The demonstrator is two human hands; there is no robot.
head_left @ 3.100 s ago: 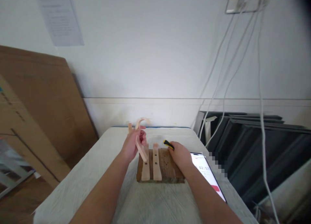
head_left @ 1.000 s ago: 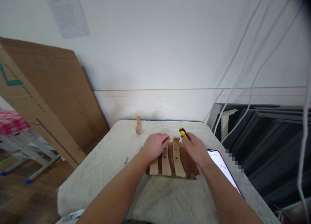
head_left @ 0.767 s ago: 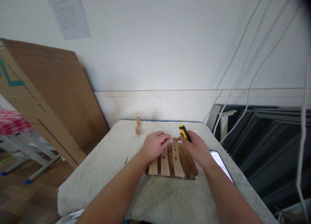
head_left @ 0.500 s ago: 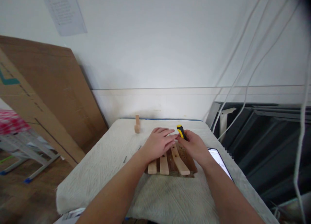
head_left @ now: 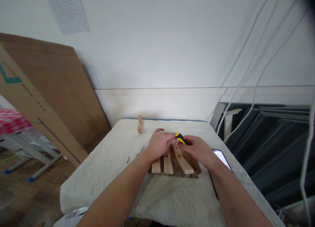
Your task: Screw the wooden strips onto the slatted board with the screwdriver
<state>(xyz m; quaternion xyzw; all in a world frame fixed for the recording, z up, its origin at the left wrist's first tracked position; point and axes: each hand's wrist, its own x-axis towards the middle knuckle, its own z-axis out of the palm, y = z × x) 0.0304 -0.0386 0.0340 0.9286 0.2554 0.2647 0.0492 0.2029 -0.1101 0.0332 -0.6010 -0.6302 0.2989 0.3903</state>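
A dark wooden board [head_left: 190,162] lies on the white-covered table [head_left: 105,168] with three pale wooden slats [head_left: 168,162] on top; the right slat sits askew. My left hand [head_left: 158,143] rests on the far ends of the slats, fingers curled and pressing toward the right one. My right hand [head_left: 198,149] is closed around a yellow and black screwdriver [head_left: 180,138], whose handle end points at my left fingers. The two hands almost touch above the slats' far ends.
A small wooden piece [head_left: 140,125] stands at the table's far edge. A phone [head_left: 221,156] lies right of the board. Thin nails or screws [head_left: 137,153] lie left of it. Cardboard sheets [head_left: 46,92] lean at left; white cables [head_left: 248,72] hang at right.
My left hand set a third slat on the board, then slid right over the slats. The right slat turned askew. My right hand brought the screwdriver in toward the left hand.
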